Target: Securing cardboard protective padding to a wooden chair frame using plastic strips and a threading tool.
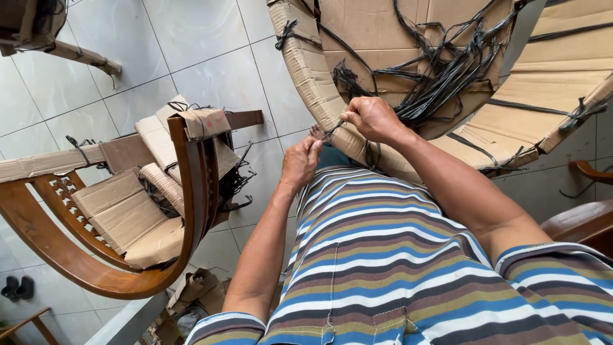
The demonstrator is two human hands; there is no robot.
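Both hands, left hand (300, 161) and right hand (370, 118), pinch a thin black plastic strap (333, 130) on the cardboard-wrapped curved wooden frame (313, 76) just beyond them.

Blue, white, olive and brown stripes on the shirt (383, 255), tan cardboard wrapping (306, 64), black straps (440, 70), reddish-brown chair frame (64, 255), pale grey tiles (191, 38).

Both hands (338, 140) raised close together, fingers pinched

Pale glossy tile floor (211, 38) here, with a cardboard-wrapped wooden chair (96, 255) standing on it, loose cardboard scraps (198, 287) and a pair of dark shoes (17, 289) lower left.
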